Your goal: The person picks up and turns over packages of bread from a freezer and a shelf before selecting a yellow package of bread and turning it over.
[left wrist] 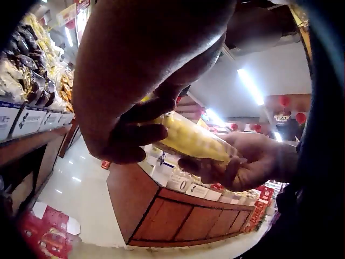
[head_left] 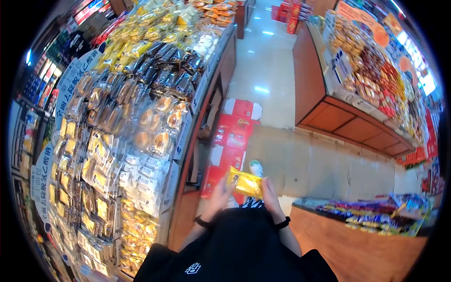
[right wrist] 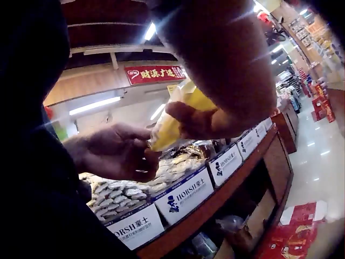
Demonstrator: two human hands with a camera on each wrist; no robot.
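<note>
A yellow plastic-wrapped snack packet (head_left: 245, 183) is held in front of the body, one end in each hand. My left hand (head_left: 221, 193) pinches its left end, and my right hand (head_left: 271, 196) grips the right end between thumb and fingers. Seen from the left wrist, the packet (left wrist: 194, 138) slants down toward the right hand (left wrist: 250, 157), with the left fingers (left wrist: 143, 135) at its upper end. The right wrist view has the packet (right wrist: 175, 121) tilted, its lower tip at the left hand (right wrist: 121, 151). Dark bands circle both wrists.
A long display (head_left: 176, 207) piled with wrapped breads runs along the left. Flattened red cardboard (head_left: 230, 136) lies on the floor beside it. Across the aisle stands another loaded display (head_left: 345, 117). A wooden counter (head_left: 347, 242) with colourful packets is at the lower right.
</note>
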